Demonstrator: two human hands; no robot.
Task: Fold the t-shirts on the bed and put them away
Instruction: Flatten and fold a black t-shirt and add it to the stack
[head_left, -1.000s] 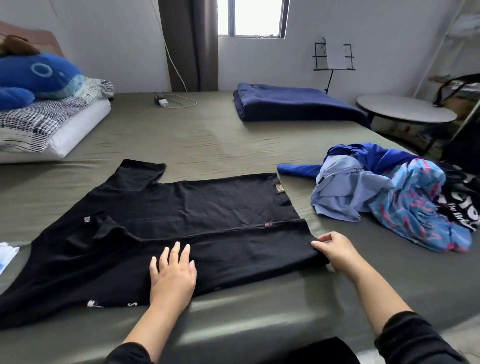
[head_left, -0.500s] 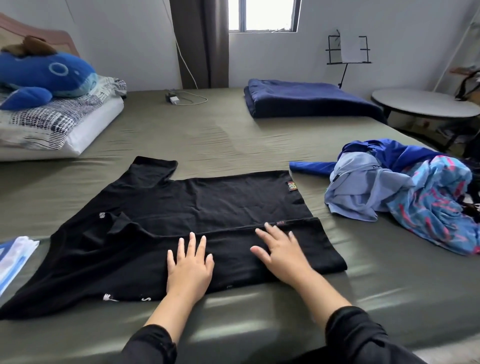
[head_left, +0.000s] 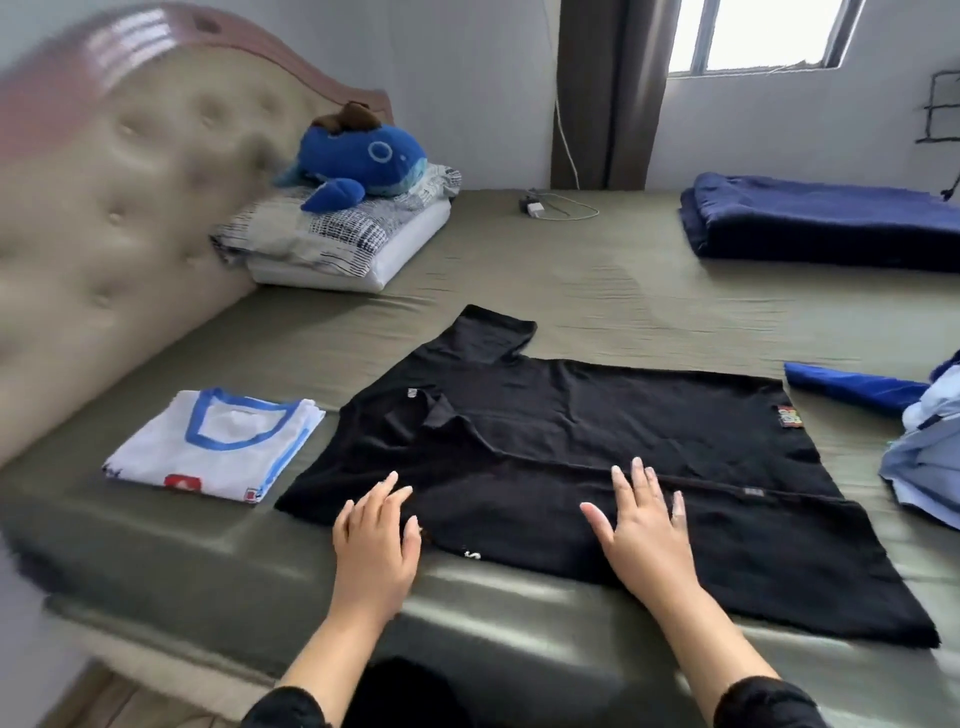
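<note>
Both hands flat, fingers straight, nothing gripped: left hand (head_left: 375, 540) and right hand (head_left: 644, 530) press the near folded flap of the black t-shirt (head_left: 597, 415). Shirt lies mid-bed; folded white t-shirt (head_left: 218, 452) just left of it, unfolded pile (head_left: 924, 457) to its right. Risks, judged: lifting the palms may let the flap spring back; its near hem overhangs the mattress edge and could slide off.

Black t-shirt (head_left: 597, 431) spread flat near the bed's (head_left: 545, 270) front edge, near side folded over lengthwise, one sleeve pointing toward the far edge. White t-shirt with blue collar (head_left: 218, 449) folded square, just beside it toward the headboard end.
</note>
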